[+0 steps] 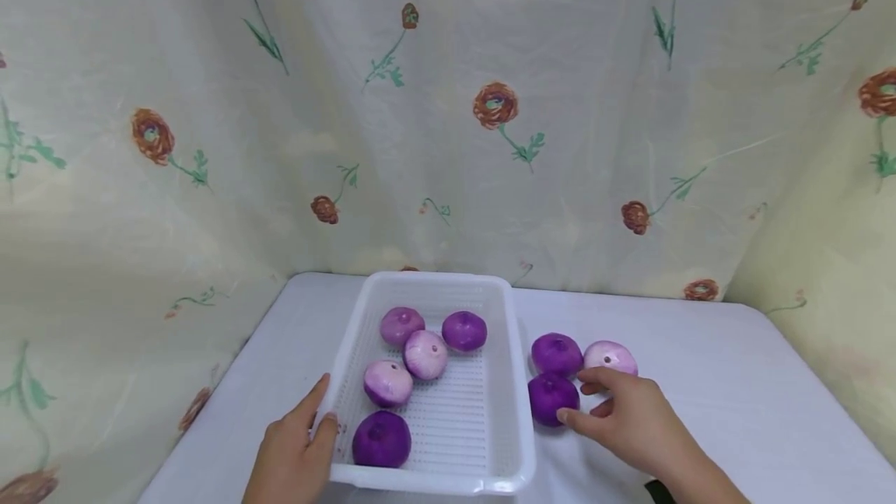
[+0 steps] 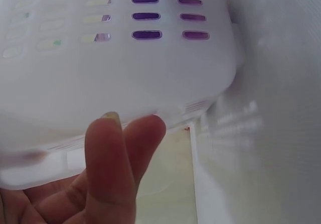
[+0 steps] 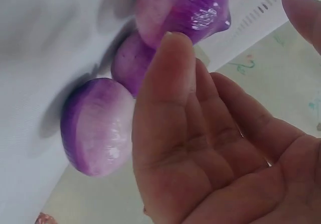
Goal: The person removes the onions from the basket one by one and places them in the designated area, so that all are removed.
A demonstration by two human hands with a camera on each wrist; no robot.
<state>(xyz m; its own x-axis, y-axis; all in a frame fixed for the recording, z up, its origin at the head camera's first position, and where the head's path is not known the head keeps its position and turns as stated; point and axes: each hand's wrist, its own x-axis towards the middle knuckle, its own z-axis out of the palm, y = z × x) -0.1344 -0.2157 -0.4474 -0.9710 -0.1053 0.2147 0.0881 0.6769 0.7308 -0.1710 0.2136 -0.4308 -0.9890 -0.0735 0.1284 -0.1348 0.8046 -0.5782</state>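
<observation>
My left hand [image 1: 294,446] grips the left rim of a white plastic basket [image 1: 525,442]; in the left wrist view, its fingertips [image 2: 150,128] lie against the rim beside the slotted wall. Several purple onions sit inside, among them a dark onion [image 1: 381,439] at the near left and a pale onion [image 1: 425,355] in the middle. Right of the basket, my right hand [image 1: 633,414] reaches around a dark purple onion [image 1: 551,399], thumb and fingers spread apart. Another purple onion [image 1: 556,354] and a pale onion [image 1: 610,356] lie just behind it.
The basket stands on a white-covered table [image 1: 735,379]. A flowered curtain [image 1: 448,138] hangs behind the table and along both sides. Inside the basket, a purple onion [image 1: 464,331] and a pinkish onion [image 1: 402,326] lie toward the far end.
</observation>
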